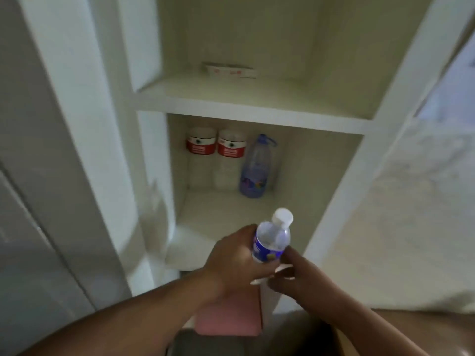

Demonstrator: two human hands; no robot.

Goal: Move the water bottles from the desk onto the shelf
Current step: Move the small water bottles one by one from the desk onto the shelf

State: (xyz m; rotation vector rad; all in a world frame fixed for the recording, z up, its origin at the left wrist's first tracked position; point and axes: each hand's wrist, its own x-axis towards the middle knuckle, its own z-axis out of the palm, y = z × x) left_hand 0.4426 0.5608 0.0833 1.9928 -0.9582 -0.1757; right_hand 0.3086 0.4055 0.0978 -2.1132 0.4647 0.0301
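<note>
A small clear water bottle (272, 238) with a white cap and a blue label is upright in front of the lower shelf (218, 217). My left hand (236, 260) is wrapped around its lower body. My right hand (298, 276) touches the bottle's base from the right with its fingers curled under it. At the back of the same shelf stand two clear bottles with red and white labels (201, 155) (231, 158) and a taller blue-tinted bottle (255, 168) to their right.
The white shelf unit has an upper shelf (231, 98) with a flat white and red packet (230, 70) on it. A pink box (231, 317) sits below my hands. A white wall lies on the left, pale bedding on the right.
</note>
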